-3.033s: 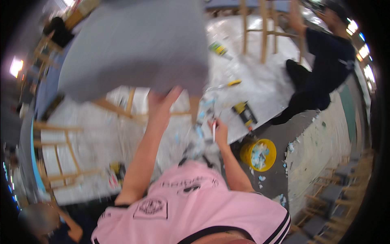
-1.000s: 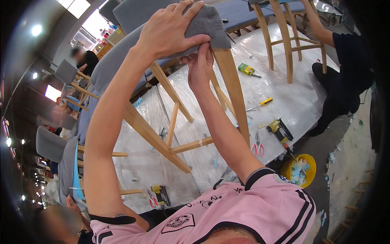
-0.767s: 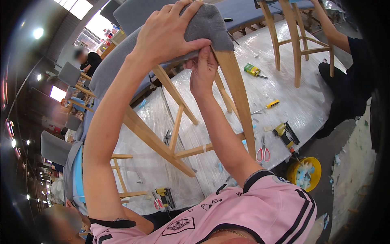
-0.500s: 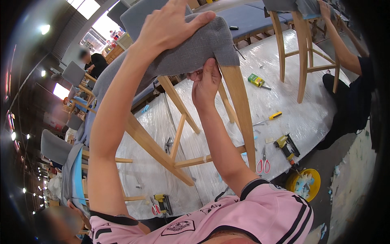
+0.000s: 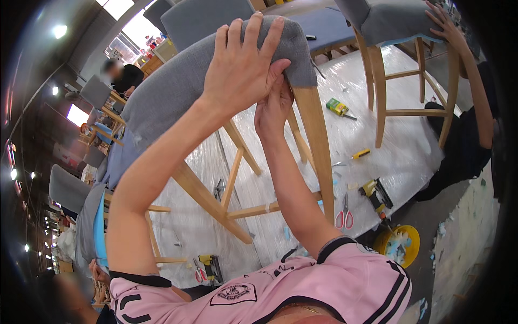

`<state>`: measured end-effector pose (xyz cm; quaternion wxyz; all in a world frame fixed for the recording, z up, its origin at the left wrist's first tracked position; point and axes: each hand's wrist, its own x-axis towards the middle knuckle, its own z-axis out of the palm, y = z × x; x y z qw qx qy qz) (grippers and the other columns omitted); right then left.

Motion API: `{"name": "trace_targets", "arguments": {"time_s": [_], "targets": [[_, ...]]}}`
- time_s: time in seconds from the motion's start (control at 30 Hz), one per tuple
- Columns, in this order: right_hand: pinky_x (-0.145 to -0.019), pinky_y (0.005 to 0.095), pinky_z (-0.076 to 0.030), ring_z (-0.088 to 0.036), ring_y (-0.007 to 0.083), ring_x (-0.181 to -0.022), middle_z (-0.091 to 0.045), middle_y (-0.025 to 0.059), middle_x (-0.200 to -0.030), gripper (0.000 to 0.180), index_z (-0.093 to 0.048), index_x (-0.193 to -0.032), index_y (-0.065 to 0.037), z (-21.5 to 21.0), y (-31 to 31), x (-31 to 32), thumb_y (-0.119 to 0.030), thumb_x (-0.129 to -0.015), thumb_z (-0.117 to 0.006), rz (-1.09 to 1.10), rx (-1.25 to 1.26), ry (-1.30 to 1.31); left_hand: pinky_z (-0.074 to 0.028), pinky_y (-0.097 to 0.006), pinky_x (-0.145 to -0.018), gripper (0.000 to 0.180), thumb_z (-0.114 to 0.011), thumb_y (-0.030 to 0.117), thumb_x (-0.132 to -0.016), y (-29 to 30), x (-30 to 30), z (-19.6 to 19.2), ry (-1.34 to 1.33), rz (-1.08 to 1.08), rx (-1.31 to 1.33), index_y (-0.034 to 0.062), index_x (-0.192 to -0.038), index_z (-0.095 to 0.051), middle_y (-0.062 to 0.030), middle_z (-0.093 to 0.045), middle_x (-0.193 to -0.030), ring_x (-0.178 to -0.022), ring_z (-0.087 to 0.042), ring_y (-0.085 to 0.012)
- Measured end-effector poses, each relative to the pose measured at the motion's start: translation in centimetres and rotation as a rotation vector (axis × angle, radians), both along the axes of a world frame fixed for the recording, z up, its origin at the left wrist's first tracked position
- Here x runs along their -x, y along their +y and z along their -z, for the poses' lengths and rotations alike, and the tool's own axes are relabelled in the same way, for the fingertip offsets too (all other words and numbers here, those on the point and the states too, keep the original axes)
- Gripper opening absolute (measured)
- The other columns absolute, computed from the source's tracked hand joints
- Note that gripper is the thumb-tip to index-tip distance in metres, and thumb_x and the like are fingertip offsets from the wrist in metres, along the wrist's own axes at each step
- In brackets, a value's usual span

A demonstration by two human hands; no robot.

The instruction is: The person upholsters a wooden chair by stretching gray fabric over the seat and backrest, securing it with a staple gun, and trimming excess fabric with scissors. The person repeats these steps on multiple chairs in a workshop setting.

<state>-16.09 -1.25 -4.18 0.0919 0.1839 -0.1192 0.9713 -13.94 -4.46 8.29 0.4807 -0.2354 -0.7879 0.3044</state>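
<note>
A chair with a grey fabric seat point(image 5: 172, 75) and light wooden legs point(image 5: 317, 146) stands in front of me on a plastic-covered table. My left hand point(image 5: 237, 75) lies over the seat's edge, its fingers spread on the grey fabric and its thumb reaching down beside the other hand. Below that edge, near the top of the right leg, my right hand point(image 5: 273, 113) is closed with its fingers pinched at the fabric's lower edge. My left hand partly covers those fingertips.
On the plastic sheet point(image 5: 394, 135) lie a green-and-yellow container point(image 5: 338, 107), a yellow-handled tool point(image 5: 360, 154), red-handled scissors point(image 5: 343, 217) and a staple gun point(image 5: 376, 195). Another staple gun point(image 5: 209, 268) lies nearer. A yellow bucket point(image 5: 413, 251) holds scraps. At right, a co-worker's hand point(image 5: 448, 27) touches another chair point(image 5: 388, 24).
My left hand has turned and shifted down the seat edge, fingers now spread upward and thumb near my right hand. The co-worker's chair at right has turned.
</note>
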Motion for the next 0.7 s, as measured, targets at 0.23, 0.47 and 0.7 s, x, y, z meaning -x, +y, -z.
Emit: {"name": "trace_targets", "arguments": {"time_s": [0.23, 0.47, 0.7], "targets": [[-0.060, 0.0241, -0.046, -0.055, 0.0075, -0.068, -0.062, 0.0005, -0.087, 0.034, -0.062, -0.108, -0.007, 1.9, 0.5, -1.7, -0.040, -0.105, -0.055, -0.008, 0.063, 0.053, -0.049, -0.047, -0.101, 0.090, -0.077, 0.049, -0.078, 2.0, -3.0, -4.7, -0.488, -0.012, -0.145, 0.0121, -0.151, -0.041, -0.0176, -0.056, -0.137, -0.117, -0.062, -0.0380], [-0.067, 0.0310, -0.050, -0.060, 0.0119, -0.078, -0.064, 0.0027, -0.095, 0.030, -0.062, -0.111, -0.009, 1.4, 1.9, -1.1, -0.038, -0.106, -0.055, -0.197, 0.084, 0.021, -0.049, -0.048, -0.100, 0.091, -0.081, 0.044, -0.074, 2.6, -3.4, -2.6, -0.307, 0.041, -0.064, 0.0153, -0.150, -0.041, -0.0159, -0.056, -0.137, -0.119, -0.060, -0.0363], [-0.076, 0.0315, -0.052, -0.066, 0.0176, -0.089, -0.070, 0.0089, -0.103, 0.022, -0.069, -0.103, 0.000, 6.4, 13.3, -9.3, -0.021, -0.098, -0.063, -0.566, -0.943, 0.223, -0.044, -0.047, -0.101, 0.092, -0.082, 0.043, -0.076, 2.2, -4.4, -0.8, -0.175, -0.043, -0.048, 0.0146, -0.152, -0.038, -0.0124, -0.052, -0.138, -0.120, -0.053, -0.0319]]}}
